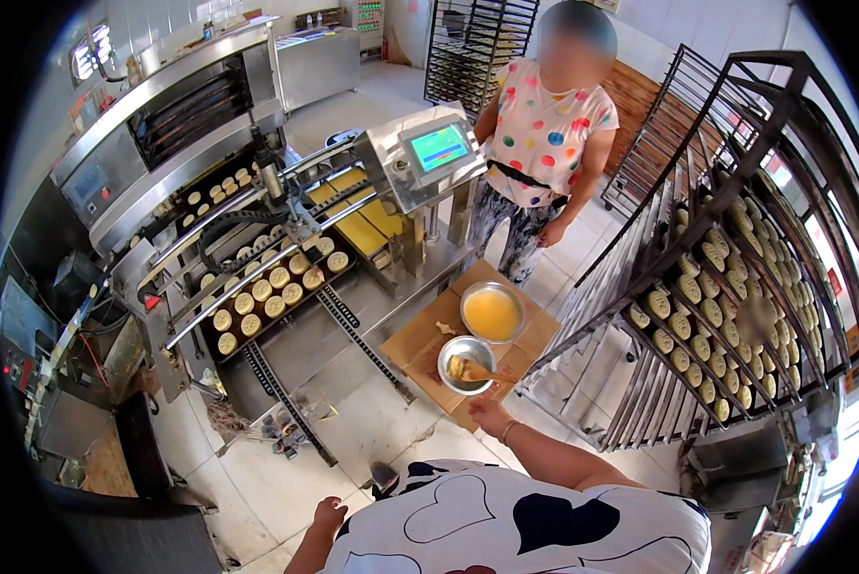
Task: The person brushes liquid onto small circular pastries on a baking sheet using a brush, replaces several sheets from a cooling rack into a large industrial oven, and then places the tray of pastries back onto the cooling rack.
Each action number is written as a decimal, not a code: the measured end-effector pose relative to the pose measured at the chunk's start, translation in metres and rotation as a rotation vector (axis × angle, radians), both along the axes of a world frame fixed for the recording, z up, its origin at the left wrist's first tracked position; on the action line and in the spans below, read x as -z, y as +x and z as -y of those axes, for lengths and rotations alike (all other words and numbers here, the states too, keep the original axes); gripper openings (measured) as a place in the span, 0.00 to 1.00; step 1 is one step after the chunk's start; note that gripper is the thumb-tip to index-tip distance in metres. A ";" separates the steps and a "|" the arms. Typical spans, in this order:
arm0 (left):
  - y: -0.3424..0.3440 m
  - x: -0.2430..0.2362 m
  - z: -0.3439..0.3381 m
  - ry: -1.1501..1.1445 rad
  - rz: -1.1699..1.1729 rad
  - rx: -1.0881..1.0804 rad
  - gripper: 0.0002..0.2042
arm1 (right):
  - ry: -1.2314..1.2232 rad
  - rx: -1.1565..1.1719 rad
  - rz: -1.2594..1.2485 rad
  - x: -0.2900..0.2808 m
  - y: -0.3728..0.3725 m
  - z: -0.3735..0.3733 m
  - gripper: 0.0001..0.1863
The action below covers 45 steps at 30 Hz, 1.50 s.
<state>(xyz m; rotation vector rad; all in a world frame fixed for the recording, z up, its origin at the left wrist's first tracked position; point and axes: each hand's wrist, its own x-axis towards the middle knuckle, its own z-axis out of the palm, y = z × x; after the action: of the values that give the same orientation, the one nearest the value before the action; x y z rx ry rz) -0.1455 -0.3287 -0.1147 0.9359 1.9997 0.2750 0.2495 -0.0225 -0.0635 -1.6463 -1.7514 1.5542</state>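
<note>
My left hand (pixel 329 517) hangs low and my right hand (pixel 490 417) is near the brush (pixel 489 372); I can't tell if either is spread or closed. The small bowl (pixel 455 348) rests on cardboard (pixel 413 349); bumping the overhanging handle could tip it.

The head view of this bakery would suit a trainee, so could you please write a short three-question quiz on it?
1. Multiple choice: what does the larger metal bowl hold? A) white powder; B) yellow liquid; C) round pastries.
2. True or false: the camera wearer's right hand is nearer than their left hand to the smaller metal bowl.
3. Fill in the blank: both bowls stand on a brown piece of ____.

Key:
1. B.
2. True.
3. Cardboard.
</note>
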 end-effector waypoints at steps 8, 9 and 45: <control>-0.051 -0.001 -0.047 0.108 0.008 -0.029 0.19 | -0.053 -0.086 0.146 0.020 -0.039 0.030 0.18; -0.049 -0.002 -0.057 0.114 0.045 -0.065 0.19 | -0.065 -0.116 0.192 0.024 -0.035 0.031 0.19; 0.066 -0.049 -0.056 -0.071 -0.039 -0.102 0.18 | -0.053 -0.354 0.329 0.096 -0.038 -0.126 0.14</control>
<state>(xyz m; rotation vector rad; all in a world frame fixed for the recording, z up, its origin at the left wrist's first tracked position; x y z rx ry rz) -0.0797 -0.2732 -0.0657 0.8016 2.0831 0.2426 0.2113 0.1039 -0.1593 -1.7720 -2.2959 1.5471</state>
